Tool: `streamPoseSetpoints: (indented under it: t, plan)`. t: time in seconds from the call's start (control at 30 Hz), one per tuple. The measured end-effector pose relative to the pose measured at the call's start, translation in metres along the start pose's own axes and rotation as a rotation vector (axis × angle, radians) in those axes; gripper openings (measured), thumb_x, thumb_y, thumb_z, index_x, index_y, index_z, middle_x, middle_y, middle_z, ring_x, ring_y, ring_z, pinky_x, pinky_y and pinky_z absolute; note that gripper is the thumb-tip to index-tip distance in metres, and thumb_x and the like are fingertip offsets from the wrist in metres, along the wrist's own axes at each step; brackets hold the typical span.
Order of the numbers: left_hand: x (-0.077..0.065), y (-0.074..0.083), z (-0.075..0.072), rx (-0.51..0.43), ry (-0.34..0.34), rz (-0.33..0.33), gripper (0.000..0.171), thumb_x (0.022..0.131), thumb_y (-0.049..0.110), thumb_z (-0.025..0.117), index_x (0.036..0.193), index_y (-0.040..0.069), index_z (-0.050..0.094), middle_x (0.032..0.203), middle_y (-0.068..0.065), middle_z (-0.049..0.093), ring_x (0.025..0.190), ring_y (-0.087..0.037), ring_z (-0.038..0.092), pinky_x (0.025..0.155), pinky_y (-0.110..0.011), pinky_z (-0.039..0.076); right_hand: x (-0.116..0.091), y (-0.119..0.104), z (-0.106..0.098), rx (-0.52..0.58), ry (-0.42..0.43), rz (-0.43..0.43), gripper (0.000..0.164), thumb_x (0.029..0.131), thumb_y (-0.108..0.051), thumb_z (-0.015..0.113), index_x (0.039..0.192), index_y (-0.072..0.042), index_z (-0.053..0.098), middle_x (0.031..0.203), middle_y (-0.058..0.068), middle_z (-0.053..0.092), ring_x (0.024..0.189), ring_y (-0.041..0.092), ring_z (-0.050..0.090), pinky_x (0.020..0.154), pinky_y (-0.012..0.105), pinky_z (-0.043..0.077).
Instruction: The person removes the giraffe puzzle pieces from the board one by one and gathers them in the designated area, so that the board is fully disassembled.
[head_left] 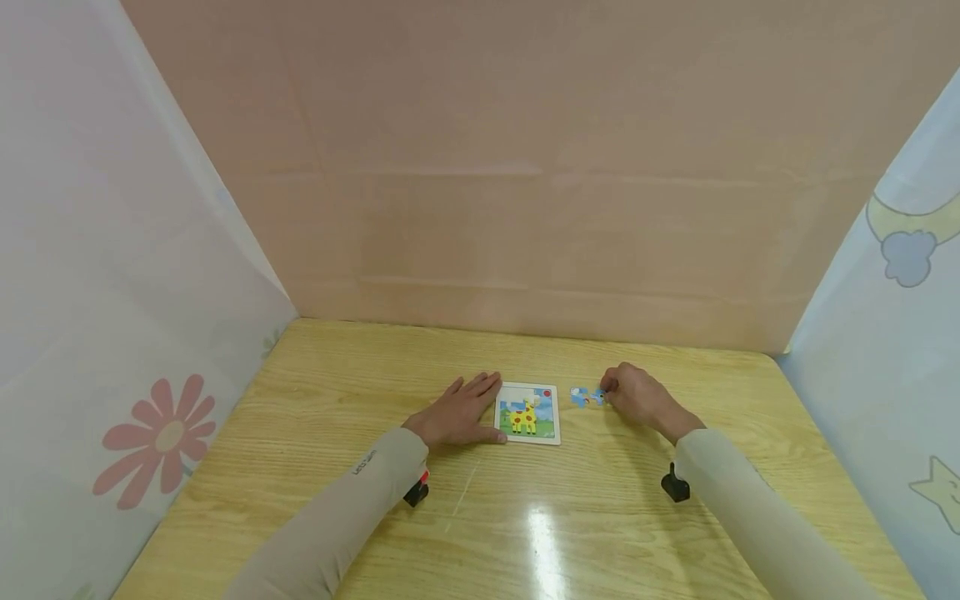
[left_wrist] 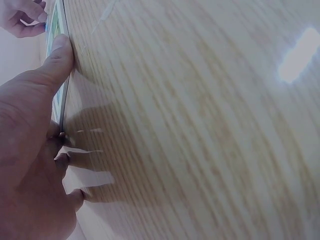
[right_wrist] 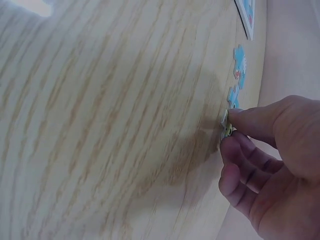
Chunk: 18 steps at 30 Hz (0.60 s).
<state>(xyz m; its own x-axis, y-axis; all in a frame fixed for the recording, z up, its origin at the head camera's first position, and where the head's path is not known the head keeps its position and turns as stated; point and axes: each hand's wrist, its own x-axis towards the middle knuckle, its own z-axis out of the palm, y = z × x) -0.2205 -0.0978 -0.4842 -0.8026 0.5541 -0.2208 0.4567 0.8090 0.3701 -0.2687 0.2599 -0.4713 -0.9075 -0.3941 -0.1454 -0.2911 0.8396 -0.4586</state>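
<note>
A giraffe jigsaw board (head_left: 553, 423) with a white frame lies on the table, pale bare areas showing at the upper part of its picture. My left hand (head_left: 461, 415) rests at the board's left side, fingers spread, the thumb on its lower left edge. To the board's right, my right hand (head_left: 636, 395) pinches a small puzzle piece (right_wrist: 225, 126) between thumb and fingertips, low over the table. Close to those fingertips lies one blue puzzle piece (right_wrist: 233, 96), and another blue piece (right_wrist: 239, 65) with a red patch lies nearer the board.
The wooden table (head_left: 337, 358) meets a brown back wall (head_left: 480, 208). Pale printed sheets stand on both sides, the left sheet (head_left: 67, 275) with a large flower. Light glares off the table's front (head_left: 545, 542).
</note>
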Motion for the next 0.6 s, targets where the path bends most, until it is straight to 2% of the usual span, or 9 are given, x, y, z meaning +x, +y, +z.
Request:
streamPoseSetpoints:
  t: [0.37, 0.6]
  plan:
    - [-0.001, 0.002, -0.001, -0.024, -0.008, 0.007, 0.098, 0.104, 0.061, 0.060, 0.172, 0.008, 0.014, 0.183, -0.005, 0.009, 0.171, -0.028, 0.008, 0.138, -0.058, 0.008, 0.002, -0.002, 0.004, -0.041, 0.061, -0.073, 0.018, 0.104, -0.008, 0.061, 0.114, 0.001, 0.074, 0.111, 0.016, 0.070, 0.095, 0.025, 0.069, 0.086, 0.050, 0.062]
    - [0.000, 0.002, -0.001, -0.012, -0.007, 0.007, 0.098, 0.103, 0.062, 0.060, 0.172, 0.008, 0.015, 0.183, -0.005, 0.010, 0.171, -0.028, 0.009, 0.138, -0.058, 0.010, 0.010, -0.019, 0.012, -0.039, 0.072, -0.117, 0.018, 0.103, -0.010, 0.065, 0.115, -0.001, 0.075, 0.109, 0.013, 0.070, 0.095, 0.025, 0.069, 0.085, 0.049, 0.061]
